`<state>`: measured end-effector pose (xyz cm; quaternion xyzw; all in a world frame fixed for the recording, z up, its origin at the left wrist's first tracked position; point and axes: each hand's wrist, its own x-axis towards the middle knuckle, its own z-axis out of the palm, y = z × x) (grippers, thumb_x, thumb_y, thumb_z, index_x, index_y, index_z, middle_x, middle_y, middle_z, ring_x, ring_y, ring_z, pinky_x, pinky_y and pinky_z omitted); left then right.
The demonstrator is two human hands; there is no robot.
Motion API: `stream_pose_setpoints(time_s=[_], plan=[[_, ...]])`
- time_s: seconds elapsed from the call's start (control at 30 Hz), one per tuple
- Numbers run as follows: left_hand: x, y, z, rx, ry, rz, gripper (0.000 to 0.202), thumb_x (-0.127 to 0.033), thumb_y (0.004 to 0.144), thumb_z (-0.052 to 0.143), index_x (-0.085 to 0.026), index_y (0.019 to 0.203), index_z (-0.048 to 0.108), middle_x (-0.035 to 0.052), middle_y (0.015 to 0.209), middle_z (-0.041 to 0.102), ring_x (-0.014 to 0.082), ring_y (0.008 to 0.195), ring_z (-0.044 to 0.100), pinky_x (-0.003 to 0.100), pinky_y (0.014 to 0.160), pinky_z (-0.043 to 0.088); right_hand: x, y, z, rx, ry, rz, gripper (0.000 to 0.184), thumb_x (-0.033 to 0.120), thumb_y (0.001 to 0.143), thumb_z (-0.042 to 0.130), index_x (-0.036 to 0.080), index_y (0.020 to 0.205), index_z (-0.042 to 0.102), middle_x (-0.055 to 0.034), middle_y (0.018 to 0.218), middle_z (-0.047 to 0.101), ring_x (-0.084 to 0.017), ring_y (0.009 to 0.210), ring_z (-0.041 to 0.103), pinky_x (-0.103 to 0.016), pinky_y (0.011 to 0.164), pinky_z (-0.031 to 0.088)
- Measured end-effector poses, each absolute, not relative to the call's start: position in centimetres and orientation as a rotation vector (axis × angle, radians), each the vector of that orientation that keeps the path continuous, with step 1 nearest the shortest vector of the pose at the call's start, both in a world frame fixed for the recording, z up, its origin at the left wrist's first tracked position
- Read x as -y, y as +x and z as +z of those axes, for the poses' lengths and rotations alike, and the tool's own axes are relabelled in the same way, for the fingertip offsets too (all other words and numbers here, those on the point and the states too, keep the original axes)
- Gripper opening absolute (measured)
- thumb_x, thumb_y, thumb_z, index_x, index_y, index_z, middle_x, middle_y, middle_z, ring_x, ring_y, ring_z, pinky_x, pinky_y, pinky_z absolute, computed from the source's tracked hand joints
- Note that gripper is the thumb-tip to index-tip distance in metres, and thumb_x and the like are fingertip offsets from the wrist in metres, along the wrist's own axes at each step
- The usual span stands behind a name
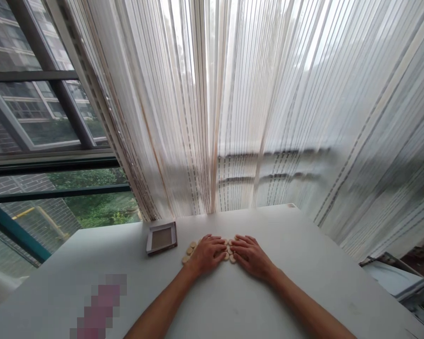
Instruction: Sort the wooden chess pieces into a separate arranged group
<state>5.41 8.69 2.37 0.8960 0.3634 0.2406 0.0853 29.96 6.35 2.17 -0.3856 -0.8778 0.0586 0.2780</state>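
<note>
Several round, flat, light wooden pieces (232, 258) lie close together on the white table (286, 310). My left hand (208, 254) rests over the left part of the group, fingers stretched out to the right, hiding some pieces. More wooden discs (186, 259) show to the left of that hand. From the right, my right hand (251, 255) lies with fingers extended, its fingertips touching the right edge of the group. The marks on the discs, if any, are too small to read.
Left of the discs stands a shallow open square box (161, 238) with a brown inside. Sheer striped curtains (233, 117) hang behind the table's far edge. A window (56, 155) is on the left. A blurred pinkish patch (101, 306) covers the table's front left.
</note>
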Motion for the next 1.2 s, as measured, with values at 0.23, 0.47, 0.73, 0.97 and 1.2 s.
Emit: stream_pose_setpoints(time_s=[0.23,0.47,0.73,0.97,1.2], plan=[[-8.4,5.6,2.4,-1.089,2.672,0.738,0.027,-0.027,0.093,0.062,-0.032,0.118,0.071,0.0029,0.129,0.069,0.0239,0.123,0.060,0.048,0.115,0.032,-6.0,30.0,2.2,2.340,-1.002,0.118,0.028,0.029,0.098,0.053,0.030,0.120,0.069,-0.0038,0.132,0.067,-0.029,0.133,0.051,-0.051,0.108,0.038],[-8.0,5.7,2.6,-1.089,2.673,0.757,0.029,-0.024,0.092,0.064,-0.034,0.118,0.071,0.0032,0.127,0.070,0.0233,0.119,0.062,0.047,0.115,0.033,-6.6,30.1,1.4,2.293,-0.979,0.084,0.024,0.029,0.096,0.058,0.029,0.116,0.071,-0.0043,0.122,0.073,-0.030,0.128,0.056,-0.050,0.105,0.042],[-7.6,6.3,2.8,-1.072,2.682,0.786,0.034,-0.024,0.093,0.061,-0.031,0.126,0.066,0.0048,0.130,0.067,0.0229,0.121,0.061,0.048,0.116,0.032,-6.9,30.2,0.9,2.215,-0.955,0.061,0.025,0.021,0.097,0.057,0.030,0.116,0.071,-0.0038,0.122,0.073,-0.026,0.124,0.059,-0.046,0.103,0.046],[-8.7,7.0,3.3,-0.912,2.729,0.742,0.036,-0.029,0.090,0.068,-0.030,0.125,0.067,0.0042,0.135,0.066,0.0250,0.128,0.057,0.041,0.110,0.043,-7.0,30.6,0.5,2.080,-1.030,0.028,0.019,0.013,0.090,0.060,0.024,0.100,0.071,-0.0065,0.118,0.073,-0.028,0.119,0.061,-0.047,0.101,0.048],[-8.8,7.5,3.2,-0.841,2.734,0.733,0.027,-0.025,0.093,0.064,-0.031,0.118,0.071,0.0018,0.125,0.072,0.0233,0.123,0.062,0.039,0.108,0.043,-7.0,30.4,0.2,2.055,-1.055,0.049,0.015,0.013,0.086,0.064,0.025,0.092,0.071,-0.0042,0.107,0.076,-0.027,0.115,0.063,-0.045,0.100,0.048]])
